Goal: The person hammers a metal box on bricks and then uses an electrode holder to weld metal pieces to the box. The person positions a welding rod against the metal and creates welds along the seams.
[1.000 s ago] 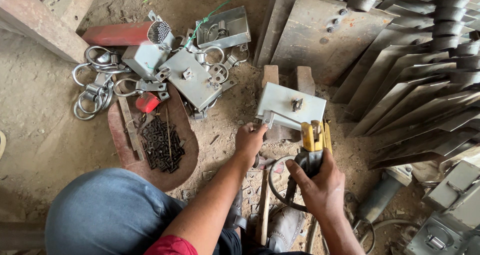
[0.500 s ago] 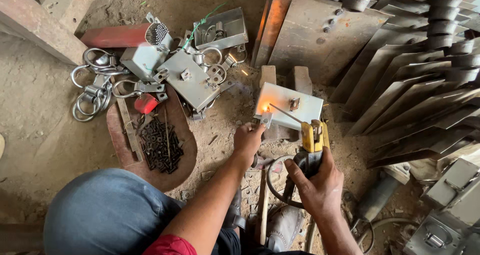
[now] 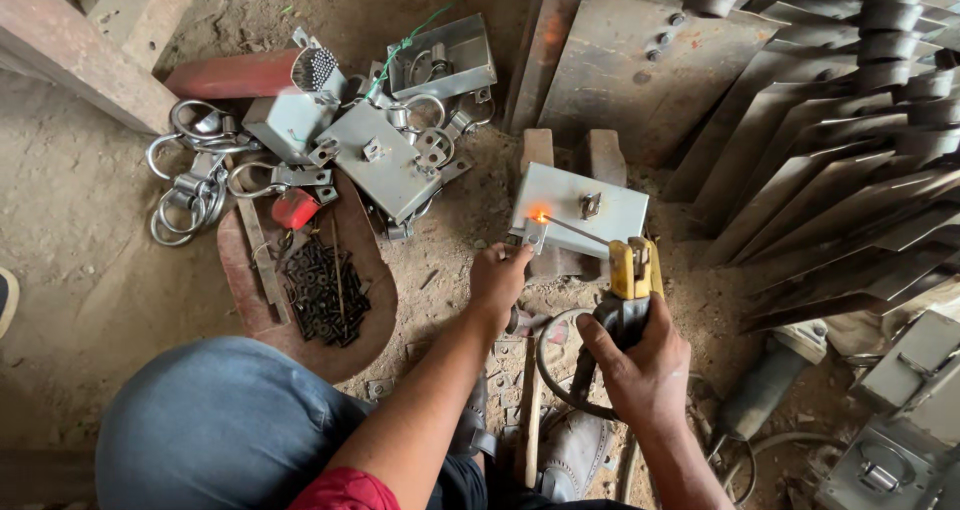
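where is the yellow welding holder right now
In the head view, the yellow welding holder sits right of centre in the right hand, its rod reaching left to the glowing spot on the grey metal plate, beside the left hand.

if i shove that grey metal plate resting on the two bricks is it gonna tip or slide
The grey metal plate looks stiff and heavy, so it would likely slide, not flex. It overhangs the bricks, so pressing an edge might tip it. The glowing spot suggests it's hot.

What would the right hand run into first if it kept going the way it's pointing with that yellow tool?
Probably the grey metal plate: the right hand aims the yellow holder and its thin rod at the plate's glowing corner, beside the left hand.
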